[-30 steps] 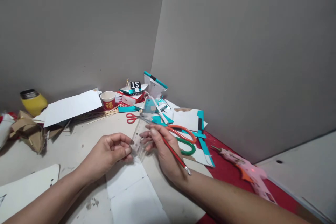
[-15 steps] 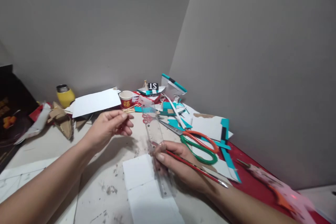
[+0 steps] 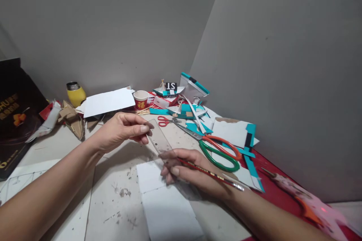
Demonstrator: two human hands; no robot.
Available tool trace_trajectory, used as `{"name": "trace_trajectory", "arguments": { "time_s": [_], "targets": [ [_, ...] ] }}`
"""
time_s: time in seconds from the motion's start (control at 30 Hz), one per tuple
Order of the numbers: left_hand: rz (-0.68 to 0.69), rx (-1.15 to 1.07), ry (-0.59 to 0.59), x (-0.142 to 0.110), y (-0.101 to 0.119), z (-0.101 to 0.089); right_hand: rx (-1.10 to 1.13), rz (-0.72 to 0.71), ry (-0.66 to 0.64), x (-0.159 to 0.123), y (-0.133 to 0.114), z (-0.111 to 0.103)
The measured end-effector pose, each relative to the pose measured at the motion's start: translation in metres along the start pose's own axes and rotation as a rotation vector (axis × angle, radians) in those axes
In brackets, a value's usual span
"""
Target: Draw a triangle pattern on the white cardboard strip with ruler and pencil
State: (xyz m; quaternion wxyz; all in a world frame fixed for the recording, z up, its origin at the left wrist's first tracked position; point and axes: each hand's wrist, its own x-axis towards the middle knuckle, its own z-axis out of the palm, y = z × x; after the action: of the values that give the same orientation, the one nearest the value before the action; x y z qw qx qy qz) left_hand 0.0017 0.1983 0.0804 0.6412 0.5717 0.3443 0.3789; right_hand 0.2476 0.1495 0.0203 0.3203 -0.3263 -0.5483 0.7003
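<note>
A clear plastic ruler [image 3: 161, 140] is held slantwise between my two hands. My left hand [image 3: 121, 132] pinches its far end between thumb and fingers. The closed fingers of my right hand [image 3: 195, 169] grip the ruler farther down, with a dark red pencil [image 3: 210, 175] tucked in the same hand, its eraser end pointing right. Beneath the ruler lies a white piece of card [image 3: 171, 211] with a line drawn across it. My right hand covers part of the ruler and the card's right edge.
Large scissors [image 3: 223, 154] with orange and green handles lie beyond my right hand; small red scissors [image 3: 163, 121] lie farther back. Paper boats [image 3: 169, 91], a red paper cup [image 3: 141, 99] and a yellow bottle [image 3: 76, 95] line the back. A pink glue gun [image 3: 299, 192] is at right.
My left hand has moved right and taken hold of the ruler's far end. The ruler is now tilted more, its top leaning left. My view has shifted slightly.
</note>
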Motion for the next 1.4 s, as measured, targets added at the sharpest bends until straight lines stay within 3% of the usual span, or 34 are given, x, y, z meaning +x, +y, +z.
{"name": "trace_trajectory", "arguments": {
  "time_s": [0.07, 0.13, 0.23, 0.37, 0.47, 0.7, 0.97, 1.07, 1.13, 1.23, 1.3, 1.4],
  "targets": [
    [-0.01, 0.025, -0.026, 0.0, 0.001, -0.001, 0.0, -0.011, 0.015, 0.001, -0.005, -0.005],
    [-0.031, 0.052, -0.056, -0.001, 0.003, -0.001, -0.141, -0.086, 0.045, 0.002, -0.012, -0.011],
    [-0.067, 0.082, -0.073, -0.001, 0.004, -0.002, -0.583, -0.329, 0.081, 0.001, -0.021, -0.021],
    [-0.084, 0.145, -0.012, 0.002, 0.001, -0.004, -1.114, -0.735, 0.06, -0.002, -0.027, -0.034],
    [-0.103, 0.268, 0.039, 0.008, -0.007, -0.001, -1.318, -0.847, 0.065, -0.002, -0.029, -0.042],
    [-0.165, 0.621, -0.02, 0.008, -0.025, 0.021, -1.481, -0.753, -0.028, -0.01, -0.035, -0.05],
    [-0.057, 1.01, 0.1, 0.009, -0.01, 0.025, -1.678, -0.589, -0.099, -0.033, -0.044, -0.057],
    [0.089, 1.292, 0.054, -0.012, -0.019, 0.049, -1.642, -0.547, -0.127, -0.035, -0.035, -0.064],
    [0.261, 1.457, -0.016, -0.035, -0.033, 0.07, -1.598, -0.519, -0.144, -0.034, -0.029, -0.069],
    [0.587, 1.599, -0.027, -0.065, -0.059, 0.099, -1.529, -0.49, -0.155, -0.033, -0.023, -0.074],
    [0.665, 1.681, -0.055, -0.076, -0.073, 0.11, -1.507, -0.488, -0.155, -0.032, -0.021, -0.077],
    [0.664, 1.776, -0.087, -0.077, -0.083, 0.116, -1.513, -0.495, -0.155, -0.029, -0.021, -0.08]
  ]
}}
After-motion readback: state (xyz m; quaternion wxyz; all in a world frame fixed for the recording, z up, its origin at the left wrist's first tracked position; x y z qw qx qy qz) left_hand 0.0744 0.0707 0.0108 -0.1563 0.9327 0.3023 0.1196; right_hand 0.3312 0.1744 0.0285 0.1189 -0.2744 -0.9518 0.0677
